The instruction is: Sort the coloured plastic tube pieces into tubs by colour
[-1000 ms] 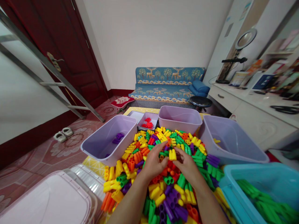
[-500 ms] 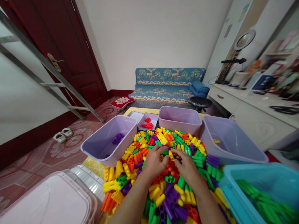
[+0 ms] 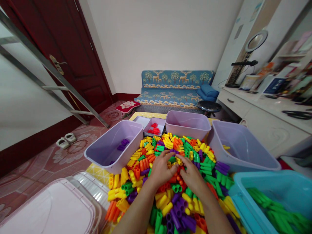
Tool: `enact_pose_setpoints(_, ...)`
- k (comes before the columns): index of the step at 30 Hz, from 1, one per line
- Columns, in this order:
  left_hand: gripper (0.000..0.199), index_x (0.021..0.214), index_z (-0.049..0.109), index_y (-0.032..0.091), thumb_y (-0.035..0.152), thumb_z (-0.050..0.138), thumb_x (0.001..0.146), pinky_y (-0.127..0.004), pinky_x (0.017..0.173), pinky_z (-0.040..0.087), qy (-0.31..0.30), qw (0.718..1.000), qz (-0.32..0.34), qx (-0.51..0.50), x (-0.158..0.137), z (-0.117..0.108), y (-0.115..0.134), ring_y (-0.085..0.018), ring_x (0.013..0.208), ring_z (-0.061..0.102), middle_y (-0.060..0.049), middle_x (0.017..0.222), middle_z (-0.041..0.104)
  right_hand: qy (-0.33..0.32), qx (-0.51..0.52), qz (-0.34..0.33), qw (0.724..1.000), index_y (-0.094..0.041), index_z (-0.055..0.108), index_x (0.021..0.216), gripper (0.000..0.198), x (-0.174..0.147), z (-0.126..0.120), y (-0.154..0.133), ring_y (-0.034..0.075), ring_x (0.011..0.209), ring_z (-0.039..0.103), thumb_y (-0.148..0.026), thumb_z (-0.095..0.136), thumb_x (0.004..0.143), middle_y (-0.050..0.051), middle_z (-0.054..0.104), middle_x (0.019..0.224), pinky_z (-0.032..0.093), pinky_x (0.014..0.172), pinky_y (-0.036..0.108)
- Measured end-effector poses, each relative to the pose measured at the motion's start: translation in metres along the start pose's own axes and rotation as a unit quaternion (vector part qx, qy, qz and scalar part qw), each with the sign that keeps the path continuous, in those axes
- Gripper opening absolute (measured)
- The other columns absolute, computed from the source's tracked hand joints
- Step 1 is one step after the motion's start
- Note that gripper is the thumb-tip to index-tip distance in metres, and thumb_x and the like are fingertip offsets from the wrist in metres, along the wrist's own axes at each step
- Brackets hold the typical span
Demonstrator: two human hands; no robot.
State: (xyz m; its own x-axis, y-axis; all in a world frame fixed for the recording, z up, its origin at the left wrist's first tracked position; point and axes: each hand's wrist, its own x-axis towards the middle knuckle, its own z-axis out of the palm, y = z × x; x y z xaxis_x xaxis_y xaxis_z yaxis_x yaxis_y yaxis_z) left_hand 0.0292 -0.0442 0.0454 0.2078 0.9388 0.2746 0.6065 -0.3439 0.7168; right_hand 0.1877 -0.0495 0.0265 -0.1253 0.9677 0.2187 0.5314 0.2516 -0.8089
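A large heap of plastic tube-shaped building pieces point(image 3: 179, 208) in yellow, green, orange, purple and red spreads in front of me. My left hand point(image 3: 162, 168) reaches into its middle, thumb and index finger curved apart around a green piece point(image 3: 172, 159) without visibly gripping it. Close on the right, my right hand point(image 3: 191, 174) has its fingers spread over the pieces. A yellow piece point(image 3: 179, 161) shows beside its index finger, partly covered. Both sets of fingertips nearly meet, and some fingers are hidden.
Lilac bins stand around the heap: left point(image 3: 113, 165) with purple pieces, back point(image 3: 187, 131), and right point(image 3: 246, 164) with yellow pieces. A small tray point(image 3: 146, 133) holds red pieces. A turquoise bin point(image 3: 246, 201) holds green pieces. Lids point(image 3: 51, 208) lie at front left.
My right hand has opened from its pinch on a yellow piece and shifted slightly, its index finger now stretched forward. My left hand has barely moved.
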Motion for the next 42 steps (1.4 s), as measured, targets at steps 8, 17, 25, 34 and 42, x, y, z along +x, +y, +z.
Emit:
enact_pose_setpoints(8, 0.035, 0.121, 0.057, 0.019, 0.036, 0.045, 0.093, -0.033, 0.096, 0.046, 0.045, 0.979, -0.036, -0.197, 0.001, 0.001, -0.008, -0.019, 0.108, 0.06, -0.007, 0.116, 0.065, 0.001, -0.006, -0.019, 1.0, -0.024, 0.062, 0.112, 0.061, -0.001, 0.001, -0.002, 0.018, 0.129, 0.044, -0.001, 0.041, 0.06, 0.005, 0.051, 0.132, 0.032, 0.111, 0.04)
enact_pose_setpoints(17, 0.035, 0.122, 0.063, 0.025, 0.034, 0.047, 0.092, -0.038, 0.106, 0.04, -0.015, 0.999, 0.014, -0.034, 0.002, -0.002, 0.001, -0.022, 0.123, 0.053, -0.005, 0.127, 0.063, -0.044, -0.011, 0.015, 0.999, -0.023, 0.063, 0.116, 0.061, -0.001, -0.001, -0.003, 0.02, 0.138, 0.034, -0.002, 0.042, 0.063, 0.007, 0.04, 0.146, 0.024, 0.115, 0.04)
enact_pose_setpoints(25, 0.032, 0.117, 0.067, 0.028, 0.035, 0.057, 0.087, -0.04, 0.103, 0.042, -0.006, 0.991, 0.007, -0.131, -0.001, -0.003, -0.002, -0.025, 0.126, 0.05, -0.005, 0.128, 0.062, -0.046, 0.073, -0.037, 0.996, -0.024, 0.066, 0.109, 0.058, -0.002, -0.009, -0.021, 0.018, 0.136, 0.036, -0.002, 0.042, 0.06, 0.003, 0.045, 0.143, 0.021, 0.117, 0.039)
enact_pose_setpoints(34, 0.035, 0.119, 0.065, 0.023, 0.037, 0.055, 0.088, -0.046, 0.113, 0.029, 0.095, 0.972, -0.05, -0.207, 0.0, -0.005, -0.004, -0.025, 0.133, 0.041, -0.007, 0.127, 0.062, 0.017, 0.082, -0.023, 0.996, -0.025, 0.066, 0.106, 0.048, -0.002, -0.005, -0.014, 0.02, 0.13, 0.044, -0.006, 0.048, 0.065, 0.004, 0.042, 0.144, 0.032, 0.111, 0.041)
enact_pose_setpoints(42, 0.068, 0.151, 0.006, 0.029, 0.034, 0.044, 0.095, -0.038, 0.109, 0.037, 0.399, 0.879, -0.008, -0.26, -0.006, -0.014, 0.005, -0.024, 0.139, 0.033, -0.008, 0.159, 0.011, 0.029, 0.084, -0.003, 0.996, -0.022, 0.066, 0.106, 0.038, -0.003, 0.0, 0.0, 0.022, 0.122, 0.051, -0.014, 0.053, 0.071, 0.009, 0.04, 0.143, 0.042, 0.103, 0.04)
